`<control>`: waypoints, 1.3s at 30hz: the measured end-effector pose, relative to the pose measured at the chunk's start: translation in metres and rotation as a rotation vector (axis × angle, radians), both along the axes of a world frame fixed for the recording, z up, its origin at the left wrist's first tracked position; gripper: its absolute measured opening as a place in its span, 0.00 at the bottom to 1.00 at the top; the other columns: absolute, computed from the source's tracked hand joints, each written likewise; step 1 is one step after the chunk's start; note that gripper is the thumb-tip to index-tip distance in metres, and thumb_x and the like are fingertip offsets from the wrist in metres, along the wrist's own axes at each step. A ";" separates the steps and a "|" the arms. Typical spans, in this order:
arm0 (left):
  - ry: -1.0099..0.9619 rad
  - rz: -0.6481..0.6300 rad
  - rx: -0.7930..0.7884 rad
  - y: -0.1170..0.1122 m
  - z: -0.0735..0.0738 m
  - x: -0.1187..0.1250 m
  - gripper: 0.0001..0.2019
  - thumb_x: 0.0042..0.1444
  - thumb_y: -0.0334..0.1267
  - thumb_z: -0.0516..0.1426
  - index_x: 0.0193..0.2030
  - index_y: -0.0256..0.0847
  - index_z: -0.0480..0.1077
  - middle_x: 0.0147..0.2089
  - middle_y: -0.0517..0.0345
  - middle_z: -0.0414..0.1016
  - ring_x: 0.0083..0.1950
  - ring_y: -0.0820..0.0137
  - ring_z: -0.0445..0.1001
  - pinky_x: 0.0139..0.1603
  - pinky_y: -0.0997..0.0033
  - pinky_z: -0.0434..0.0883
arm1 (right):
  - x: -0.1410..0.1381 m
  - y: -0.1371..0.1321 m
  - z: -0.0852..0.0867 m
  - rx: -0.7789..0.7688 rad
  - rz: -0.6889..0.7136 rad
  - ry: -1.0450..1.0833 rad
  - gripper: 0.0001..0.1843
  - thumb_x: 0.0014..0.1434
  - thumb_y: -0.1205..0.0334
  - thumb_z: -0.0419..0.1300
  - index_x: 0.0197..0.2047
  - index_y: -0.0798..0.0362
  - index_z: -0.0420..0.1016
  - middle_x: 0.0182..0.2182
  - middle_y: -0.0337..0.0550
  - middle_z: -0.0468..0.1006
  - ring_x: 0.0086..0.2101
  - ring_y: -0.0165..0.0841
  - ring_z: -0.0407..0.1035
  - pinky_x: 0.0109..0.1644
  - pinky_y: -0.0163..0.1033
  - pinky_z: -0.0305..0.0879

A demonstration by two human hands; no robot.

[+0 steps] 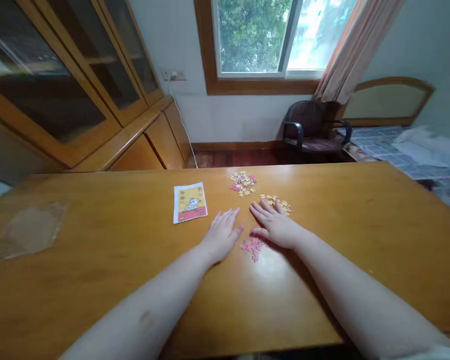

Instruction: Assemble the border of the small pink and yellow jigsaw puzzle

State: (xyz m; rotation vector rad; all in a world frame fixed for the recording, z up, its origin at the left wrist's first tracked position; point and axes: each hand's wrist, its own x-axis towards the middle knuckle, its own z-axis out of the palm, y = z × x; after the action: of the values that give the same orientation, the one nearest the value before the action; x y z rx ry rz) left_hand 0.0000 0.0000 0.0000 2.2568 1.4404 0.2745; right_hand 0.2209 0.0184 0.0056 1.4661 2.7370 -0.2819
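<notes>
My left hand [222, 233] lies flat on the wooden table [97, 260], fingers stretched out, holding nothing. My right hand [274, 223] also rests flat with fingers spread, its fingertips at a heap of yellow puzzle pieces [281, 202]. A small cluster of pink puzzle pieces [252, 247] lies just under the right thumb, between both hands. Farther back sits a mixed pile of yellow and pink pieces [242, 183]. A small picture card [189, 202] in yellow and red lies left of my left hand.
A clear plastic bag [28, 230] lies at the table's left side. Wooden glass-door cabinets [71, 75] stand along the left wall. A dark armchair [315, 131] is behind the table under the window, and a bed [416, 150] is at the right.
</notes>
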 end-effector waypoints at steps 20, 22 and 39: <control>-0.011 0.003 -0.021 0.003 0.003 0.002 0.31 0.66 0.52 0.39 0.69 0.33 0.48 0.71 0.44 0.52 0.72 0.60 0.48 0.71 0.50 0.43 | 0.016 0.022 -0.013 0.061 -0.333 0.014 0.38 0.64 0.40 0.40 0.70 0.54 0.49 0.68 0.51 0.48 0.67 0.46 0.39 0.67 0.64 0.32; -0.009 0.002 -0.025 0.003 0.004 0.002 0.31 0.66 0.52 0.39 0.69 0.34 0.48 0.71 0.44 0.52 0.72 0.60 0.48 0.71 0.50 0.43 | 0.018 0.022 -0.015 0.069 -0.375 0.007 0.38 0.64 0.40 0.41 0.70 0.55 0.49 0.68 0.52 0.48 0.67 0.46 0.39 0.66 0.64 0.32; -0.260 0.177 0.052 0.004 0.006 -0.005 0.16 0.59 0.34 0.51 0.52 0.39 0.71 0.54 0.51 0.74 0.57 0.63 0.70 0.61 0.59 0.66 | 0.021 0.021 -0.010 0.239 -0.477 0.171 0.33 0.64 0.47 0.47 0.66 0.59 0.57 0.65 0.57 0.56 0.65 0.51 0.46 0.64 0.67 0.36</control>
State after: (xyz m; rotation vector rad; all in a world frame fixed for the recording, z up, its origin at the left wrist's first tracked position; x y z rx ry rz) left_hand -0.0052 0.0041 0.0059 2.0436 1.5068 0.6433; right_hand 0.2420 0.0394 -0.0046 2.2537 2.5719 -0.0891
